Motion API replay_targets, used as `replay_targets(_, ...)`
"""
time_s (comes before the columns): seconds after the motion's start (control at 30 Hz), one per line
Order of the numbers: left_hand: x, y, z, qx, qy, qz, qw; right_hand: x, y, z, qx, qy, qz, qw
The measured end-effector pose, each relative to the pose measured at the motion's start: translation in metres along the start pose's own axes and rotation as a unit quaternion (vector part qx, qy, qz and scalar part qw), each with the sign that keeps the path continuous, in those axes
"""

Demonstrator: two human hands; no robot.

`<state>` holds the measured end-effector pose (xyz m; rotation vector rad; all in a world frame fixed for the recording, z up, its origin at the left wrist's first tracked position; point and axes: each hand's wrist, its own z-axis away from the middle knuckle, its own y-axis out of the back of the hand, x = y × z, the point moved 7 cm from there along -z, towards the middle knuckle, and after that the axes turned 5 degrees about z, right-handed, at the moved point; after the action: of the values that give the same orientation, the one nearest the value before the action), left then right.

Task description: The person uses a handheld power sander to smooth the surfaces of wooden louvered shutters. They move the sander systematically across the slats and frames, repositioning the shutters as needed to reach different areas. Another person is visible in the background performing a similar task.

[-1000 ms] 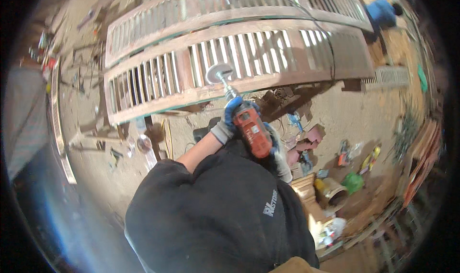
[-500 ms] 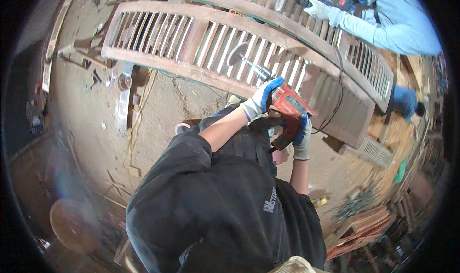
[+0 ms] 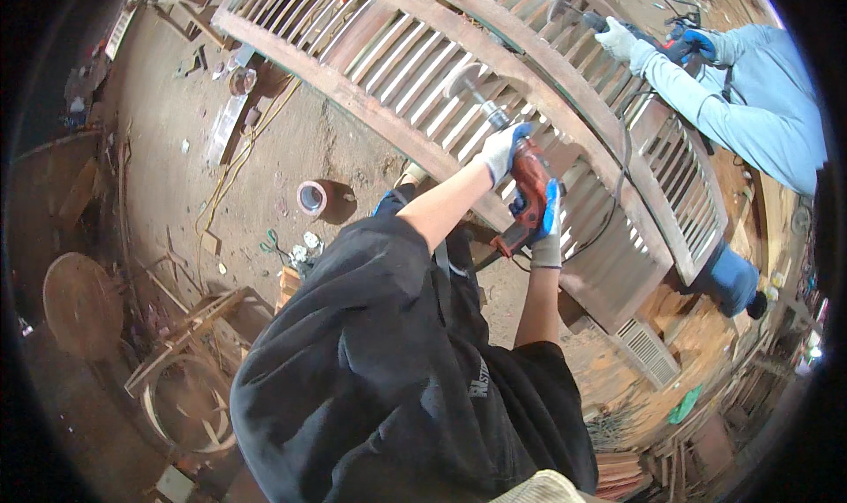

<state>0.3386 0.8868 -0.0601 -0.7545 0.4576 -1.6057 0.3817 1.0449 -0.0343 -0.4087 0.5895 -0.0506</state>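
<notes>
Nearest the camera, the person's black sweatshirt (image 3: 397, 388) fills the lower frame, both forearms reaching up from it toward the louvred wooden frame (image 3: 459, 71). The right hand (image 3: 547, 229), in a blue-and-grey glove, has its fingers wrapped shut around the rear grip of the red power sander (image 3: 528, 190); the gloved left hand (image 3: 503, 150) is closed over the tool's front, just below the frame's lower rail. The sanding disc (image 3: 460, 79) sits against the slats. How much of the wood is already sanded cannot be told; most of the frame looks equally bare and dusty. Left of the frame, a tape roll (image 3: 311, 198) lies on the dirt floor. Beyond the frame, a co-worker in a light blue top (image 3: 759, 97) works a second tool on the far frame
</notes>
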Motion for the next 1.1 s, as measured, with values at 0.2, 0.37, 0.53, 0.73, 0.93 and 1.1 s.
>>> replay_targets(0.2, 0.004, -0.024, -0.011, 0.000, 0.055, -0.029, 0.998, -0.045, -0.016, -0.004, -0.053, 0.151, 0.088, 0.983)
replay_targets(0.37, -0.003, 0.025, 0.042, 0.085, -0.041, 0.037, 0.995, 0.015, 0.046, -0.021, -0.063, 0.148, 0.201, 0.966)
replay_targets(0.53, -0.020, 0.075, 0.033, 0.105, -0.014, 0.022, 0.994, 0.020, -0.009, 0.038, -0.069, -0.037, 0.022, 0.997)
replay_targets(0.73, 0.003, 0.015, -0.015, 0.034, -0.011, 0.005, 0.999, -0.023, -0.009, -0.002, -0.027, 0.079, 0.110, 0.990)
replay_targets(0.93, 0.000, 0.002, -0.010, 0.034, 0.039, 0.054, 0.997, -0.039, -0.004, -0.013, -0.062, 0.087, 0.117, 0.987)
replay_targets(1.1, -0.024, 0.052, 0.034, 0.077, -0.041, 0.080, 0.993, -0.013, -0.019, 0.028, -0.188, 0.170, 0.224, 0.941)
